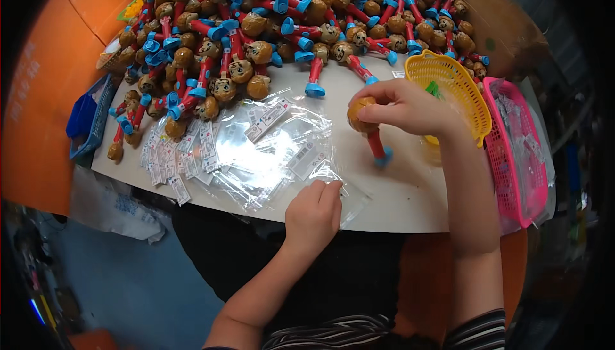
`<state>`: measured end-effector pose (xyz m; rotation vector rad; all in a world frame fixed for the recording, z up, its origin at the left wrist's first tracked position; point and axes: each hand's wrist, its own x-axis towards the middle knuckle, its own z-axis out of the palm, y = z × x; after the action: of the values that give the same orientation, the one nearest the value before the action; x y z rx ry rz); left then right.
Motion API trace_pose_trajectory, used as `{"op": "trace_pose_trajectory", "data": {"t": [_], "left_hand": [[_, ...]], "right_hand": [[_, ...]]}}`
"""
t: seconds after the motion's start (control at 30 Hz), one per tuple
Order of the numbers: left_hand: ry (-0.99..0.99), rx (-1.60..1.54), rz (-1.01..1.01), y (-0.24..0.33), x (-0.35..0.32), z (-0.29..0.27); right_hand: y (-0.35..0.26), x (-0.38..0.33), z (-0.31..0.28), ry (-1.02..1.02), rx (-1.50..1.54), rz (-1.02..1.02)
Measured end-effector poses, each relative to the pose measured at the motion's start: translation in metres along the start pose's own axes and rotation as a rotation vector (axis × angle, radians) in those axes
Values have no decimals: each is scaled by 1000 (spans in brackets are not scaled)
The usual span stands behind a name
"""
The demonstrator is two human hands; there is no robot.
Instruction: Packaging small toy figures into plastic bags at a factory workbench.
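My right hand grips a candy dispenser by its round brown head. Its red stem points down, and the blue foot is smeared by motion just over the white table. Near the front edge, my left hand is closed, with fingers bent on the near edge of a clear plastic bag. A printed label shows in or under the film just beyond this hand. More clear bags lie flat and shiny to the left, beside several loose paper slips.
A big heap of similar dispensers covers the back of the table. On the right stand a yellow basket and a pink basket holding plastic packets. A blue basket stands at the left edge.
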<state>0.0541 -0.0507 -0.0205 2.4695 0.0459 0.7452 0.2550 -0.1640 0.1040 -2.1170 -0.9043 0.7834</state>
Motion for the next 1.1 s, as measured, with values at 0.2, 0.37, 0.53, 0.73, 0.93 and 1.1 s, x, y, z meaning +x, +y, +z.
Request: {"op": "trace_pose_trajectory", "data": {"t": [0.2, 0.37, 0.53, 0.73, 0.93, 1.1], "left_hand": [[39, -100, -13, -5, -3, 3], [59, -170, -100, 1, -2, -7], [-18, -237, -83, -1, -2, -7], [49, -201, -133, 10, 3, -12], [6, -120, -62, 18, 12, 0], [-11, -172, -82, 23, 12, 2]], "right_hand": [[44, 12, 30, 165, -121, 86], [42, -35, 92, 633, -398, -111], [61, -59, 116, 734, -300, -217], [34, -129, 90, 761, 871, -94], [64, -161, 130, 633, 1042, 159], [57, -168, 128, 720, 864, 169]]}}
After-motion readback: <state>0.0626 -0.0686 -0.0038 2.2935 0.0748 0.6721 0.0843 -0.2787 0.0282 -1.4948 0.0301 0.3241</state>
